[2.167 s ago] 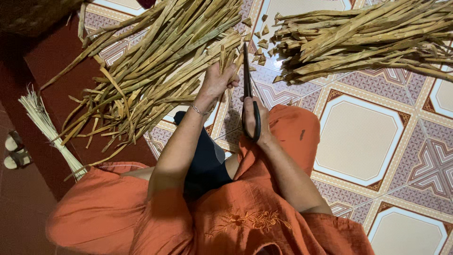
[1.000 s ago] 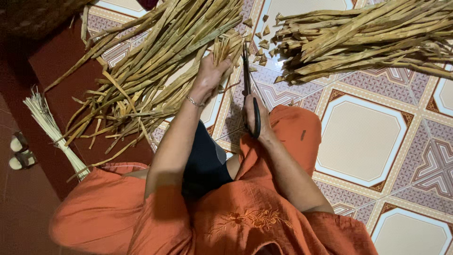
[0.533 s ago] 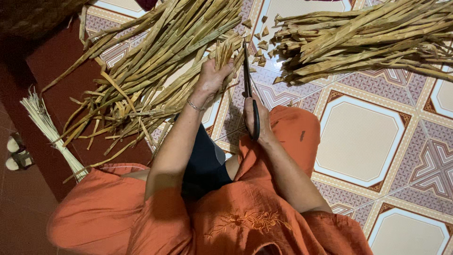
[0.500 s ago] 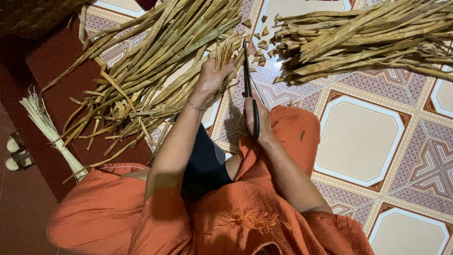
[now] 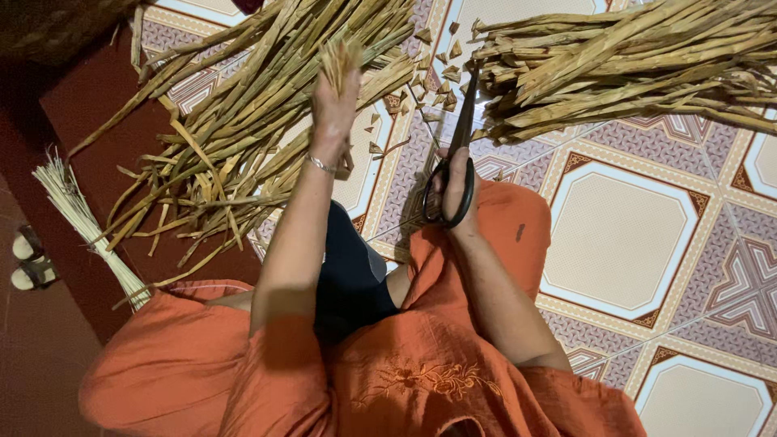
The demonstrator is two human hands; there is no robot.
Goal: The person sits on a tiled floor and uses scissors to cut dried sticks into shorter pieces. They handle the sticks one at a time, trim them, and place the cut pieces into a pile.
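My orange clothing (image 5: pixel 421 380) fills the near edge, folded over my knees, with a dark cloth (image 5: pixel 348 275) between them. My right hand (image 5: pixel 457 190) rests on my right knee, its fingers threaded through the black loops of a pair of scissors (image 5: pixel 455 154) and curled closed around them; the blades lie shut, pointing away from me toward the far pile. My left hand (image 5: pixel 336 101), a thin bracelet (image 5: pixel 321 164) at the wrist, is raised over the floor with its fingers closed around a small bunch of dried strips (image 5: pixel 341 58), whose cut ends fan out above my fingertips. Under that hand lies the loose heap of long dried strips (image 5: pixel 243 121), sprawling from the patterned tiles (image 5: pixel 623 243) onto the dark red floor to my left. A pale bundle of thin straws (image 5: pixel 85 226) lies beside it, and a pair of sandals (image 5: pixel 28 259) farther left. Small cut scraps (image 5: pixel 429 57) are scattered beyond the scissors' tip. To the far right sits a tidier stack of trimmed strips (image 5: pixel 631 69).
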